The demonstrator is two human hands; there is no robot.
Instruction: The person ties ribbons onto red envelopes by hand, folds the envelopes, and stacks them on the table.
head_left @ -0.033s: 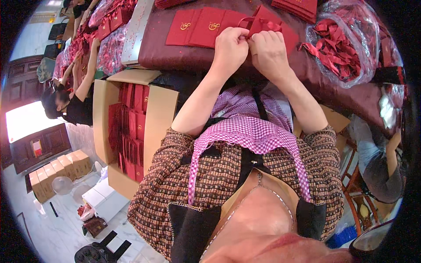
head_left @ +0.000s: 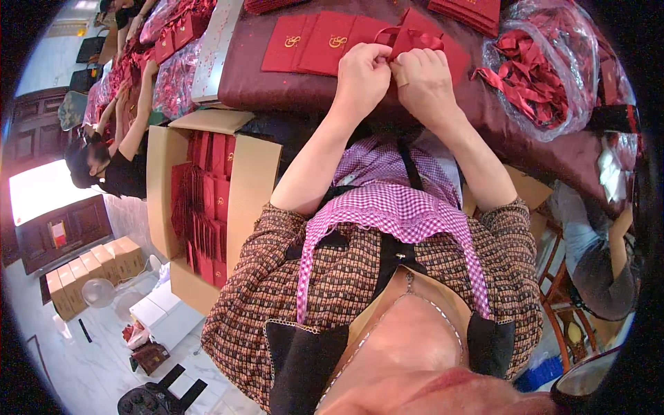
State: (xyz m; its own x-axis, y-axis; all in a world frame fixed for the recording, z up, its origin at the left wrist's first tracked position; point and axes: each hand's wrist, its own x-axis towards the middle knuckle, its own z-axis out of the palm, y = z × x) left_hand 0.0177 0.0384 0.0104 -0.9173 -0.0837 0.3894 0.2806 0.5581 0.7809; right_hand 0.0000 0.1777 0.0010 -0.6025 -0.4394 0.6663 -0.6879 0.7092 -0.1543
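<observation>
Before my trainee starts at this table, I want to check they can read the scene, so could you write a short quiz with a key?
1. In a few words: how are the left hand and the right hand placed relative to each other, in front of the red bag?

2. Choose one: what shows inside the clear plastic bag to the right of the hands?
A) White paper
B) Red ribbons
C) Black cloth

3. True or false: the open cardboard box is to the right of both hands.

Key:
1. Close together, fingers nearly meeting.
2. B.
3. False; it is to their left.
</observation>
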